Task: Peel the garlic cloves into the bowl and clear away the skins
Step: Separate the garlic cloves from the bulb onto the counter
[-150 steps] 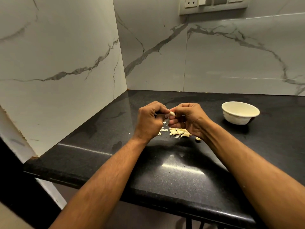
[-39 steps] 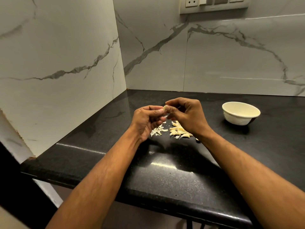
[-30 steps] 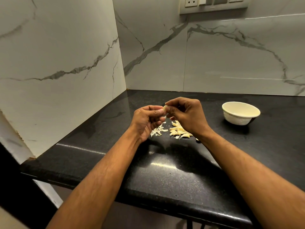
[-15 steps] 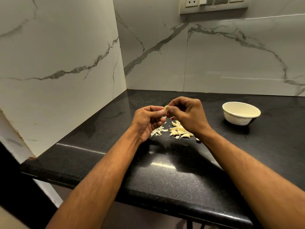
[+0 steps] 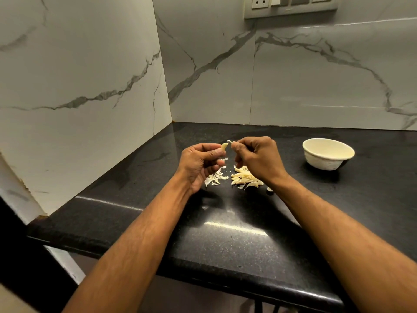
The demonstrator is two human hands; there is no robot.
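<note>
My left hand (image 5: 199,163) pinches a pale garlic clove (image 5: 224,146) between thumb and forefinger, above the black counter. My right hand (image 5: 258,158) sits just to its right with curled fingers, pinching a thin strip of skin (image 5: 229,141) that curls up beside the clove. Below the hands lie two small heaps on the counter: white papery skins (image 5: 215,178) on the left and yellowish garlic pieces (image 5: 244,178) on the right. A cream bowl (image 5: 328,153) stands to the right, apart from both hands; what it holds is hidden.
The black stone counter (image 5: 225,233) fills a corner between two marble-patterned walls. Its front edge runs across the lower part of the view. A switch and socket panel (image 5: 291,5) is on the back wall, high up. One small piece (image 5: 269,189) lies by my right wrist.
My hands have drawn slightly apart. The right hand has pulled a strip of skin away from the clove, which stays in my left fingers.
</note>
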